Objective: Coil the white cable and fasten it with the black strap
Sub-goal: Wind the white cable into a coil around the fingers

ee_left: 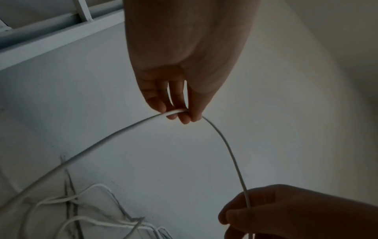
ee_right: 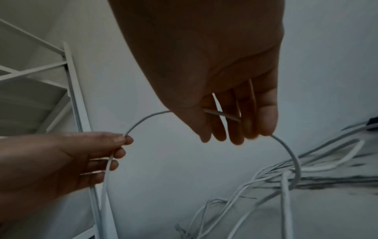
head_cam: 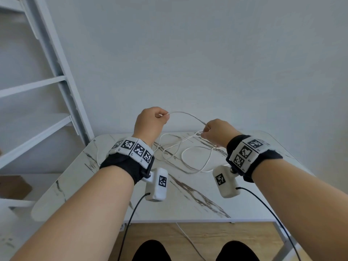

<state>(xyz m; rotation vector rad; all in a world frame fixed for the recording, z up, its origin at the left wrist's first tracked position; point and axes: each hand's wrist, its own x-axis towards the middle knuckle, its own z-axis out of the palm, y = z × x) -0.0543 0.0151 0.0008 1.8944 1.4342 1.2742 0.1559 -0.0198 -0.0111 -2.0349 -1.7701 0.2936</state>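
Both of our hands are up above the counter (head_cam: 105, 166), and the white cable (head_cam: 185, 114) runs between them. Our left hand (head_cam: 150, 122) pinches the cable between thumb and fingertips, and from the left wrist view the strand passes right through that pinch (ee_left: 219, 137), one side sweeping down toward the counter, the other arcing across to our right hand (ee_left: 286, 213). Our right hand (head_cam: 218, 131) is curled around the cable too; in the right wrist view a short stretch of it (ee_right: 223, 115) crosses under the bent fingers (ee_right: 266, 113) and comes out past the fingertips in a downward curve. So the raised span sits at the tips of both hands, a shallow arch held level with the far edge of the counter.

The rest of the cable lies below and between our wrists, in loose, crossing loops (head_cam: 195, 157) on the marble-patterned top, not yet gathered into a tidy coil. One more length hangs off the near edge toward the wooden floor (head_cam: 207, 236). A white ladder frame (head_cam: 56, 72) leans against the wall on our left. The black strap we cannot make out in any view.
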